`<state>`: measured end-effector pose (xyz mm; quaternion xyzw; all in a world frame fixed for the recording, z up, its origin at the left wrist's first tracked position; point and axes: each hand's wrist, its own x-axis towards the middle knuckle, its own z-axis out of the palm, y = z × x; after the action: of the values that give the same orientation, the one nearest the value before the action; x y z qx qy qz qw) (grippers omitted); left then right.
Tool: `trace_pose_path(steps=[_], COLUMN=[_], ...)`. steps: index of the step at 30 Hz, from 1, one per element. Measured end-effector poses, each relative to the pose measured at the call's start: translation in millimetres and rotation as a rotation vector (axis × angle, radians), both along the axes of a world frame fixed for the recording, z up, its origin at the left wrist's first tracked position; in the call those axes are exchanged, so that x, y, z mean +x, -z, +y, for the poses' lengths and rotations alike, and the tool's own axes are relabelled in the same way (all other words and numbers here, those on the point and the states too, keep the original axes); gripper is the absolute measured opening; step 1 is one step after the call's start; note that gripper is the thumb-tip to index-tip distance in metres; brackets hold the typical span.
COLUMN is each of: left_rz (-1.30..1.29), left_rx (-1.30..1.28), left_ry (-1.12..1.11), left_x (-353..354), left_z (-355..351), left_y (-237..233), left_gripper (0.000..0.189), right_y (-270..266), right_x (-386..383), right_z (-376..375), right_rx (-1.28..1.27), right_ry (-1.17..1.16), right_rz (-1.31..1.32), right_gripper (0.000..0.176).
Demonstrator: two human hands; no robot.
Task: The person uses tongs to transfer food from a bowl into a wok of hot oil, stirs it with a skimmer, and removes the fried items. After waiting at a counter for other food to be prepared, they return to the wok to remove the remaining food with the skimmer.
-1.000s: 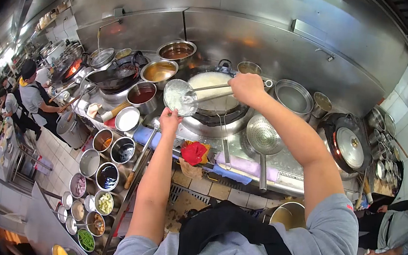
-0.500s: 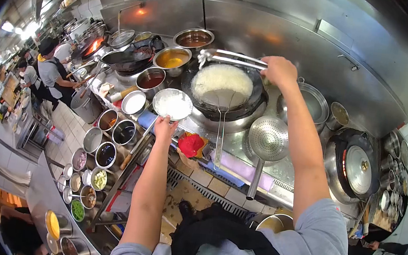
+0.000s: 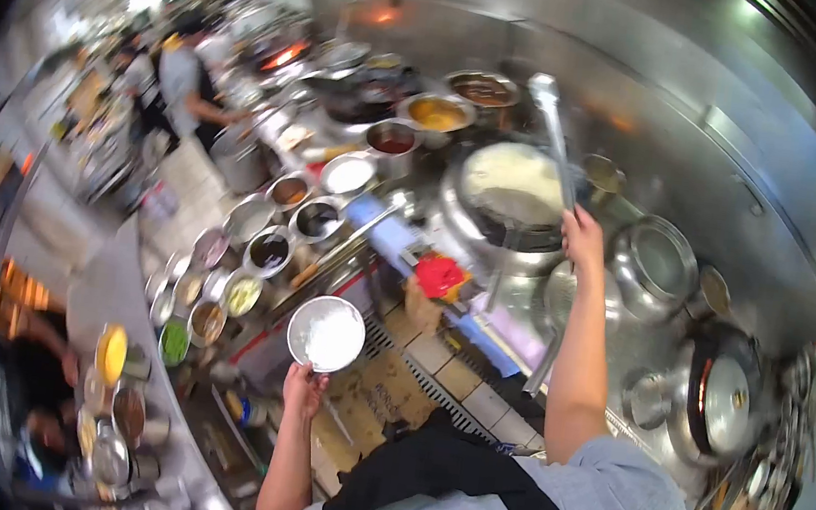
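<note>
In my left hand [image 3: 305, 391] is a white-lined bowl [image 3: 326, 333] with white contents, gripped at its near rim and held out over the floor, away from the stove. My right hand [image 3: 583, 241] is closed around metal tongs [image 3: 557, 136], which point up and away above the stove. Beyond them, pale foam [image 3: 513, 173] fills a wok [image 3: 455, 195] on the burner. A metal utensil's handle [image 3: 498, 275] reaches from the wok toward me. Near my right forearm lies a perforated ladle [image 3: 564, 298], partly hidden by the arm.
Pots of sauces and liquids [image 3: 436, 112] line the stove's left side. Several containers of ingredients [image 3: 242, 295] stand on the left counter. A red cloth [image 3: 440, 276] lies at the stove's front edge. A lidded pot [image 3: 719, 396] is at right. Other people [image 3: 191, 84] work at far left.
My left hand has drawn the bowl back from the wok toward my body. The tongs have swung from level to steeply raised. The view has turned, so the stove sits further right.
</note>
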<state>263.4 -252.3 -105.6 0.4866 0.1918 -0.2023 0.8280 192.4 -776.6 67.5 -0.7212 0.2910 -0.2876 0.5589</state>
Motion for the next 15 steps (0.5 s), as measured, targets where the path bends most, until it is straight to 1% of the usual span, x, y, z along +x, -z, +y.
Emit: trace_pose_path(steps=[1,2,3,4,5,6,7,8,9,10,11,12,13,14,15], left_rz=[0.046,0.087,0.109,0.135,0.079,0.028,-0.081,-0.117,-0.115,-0.140,-0.165,-0.194,-0.166,-0.231,-0.254], left_rx=[-0.013,-0.035,-0.058,-0.090,-0.111,-0.118,-0.147,-0.151,-0.128,-0.069,-0.029,0.008,-0.006,0.007,0.009], left_ry=[-0.035,-0.111,-0.208,-0.329,-0.389,-0.442,-0.538,-0.577,-0.666,-0.742,-0.884,-1.009,-1.146,-1.246,-1.368], left_x=[-20.7,-43.8,-68.9,-89.8,-111.5,-132.9,-154.4,-178.2,-203.4,-226.3,-245.8,-262.4,-283.1,-302.0,-318.3], left_z=[28.2,62.3,89.3,108.3,134.0,160.1,182.2,198.9,217.8,238.1,249.6,260.9,268.9,277.3,286.3], left_y=[9.8,20.2,14.6,4.5,1.6,1.0,0.0,-26.6,-37.9,-34.7,-38.1,-48.3,-61.8,-66.7,-73.6], left_gripper=[0.018,0.018,0.020,0.022,0.024,0.026,0.026,0.026,0.027,0.022,0.021,0.019,0.021,0.022,0.021], right_y=[23.1,33.6,56.3,52.1,61.7,132.8,137.3,128.8,116.8,110.5,117.4,96.3,105.7,114.6,104.1], right_x=[6.2,6.9,13.9,18.0,23.7,46.5,55.2,62.2,59.2,57.4,68.0,61.6,74.7,85.9,84.1], right_z=[38.2,72.6,98.1,147.9,180.7,151.5,183.4,213.0,245.7,272.1,289.8,325.8,337.2,346.7,368.4], right_rx=[0.196,0.386,0.559,0.591,0.697,0.917,0.944,0.973,1.066,1.158,1.107,1.056,1.040,1.026,1.026], right_ry=[0.053,0.004,-0.085,-0.028,-0.057,-0.365,-0.455,-0.514,-0.657,-0.770,-0.804,-0.777,-0.802,-0.820,-0.828], right_rz=[-0.154,-0.161,-0.203,-0.232,-0.205,-0.175,-0.150,-0.147,-0.133,-0.135,-0.124,-0.086,-0.093,-0.101,-0.091], right_gripper=[0.042,0.044,0.039,0.035,0.035,0.040,0.039,0.038,0.035,0.032,0.029,0.027,0.025,0.024,0.024])
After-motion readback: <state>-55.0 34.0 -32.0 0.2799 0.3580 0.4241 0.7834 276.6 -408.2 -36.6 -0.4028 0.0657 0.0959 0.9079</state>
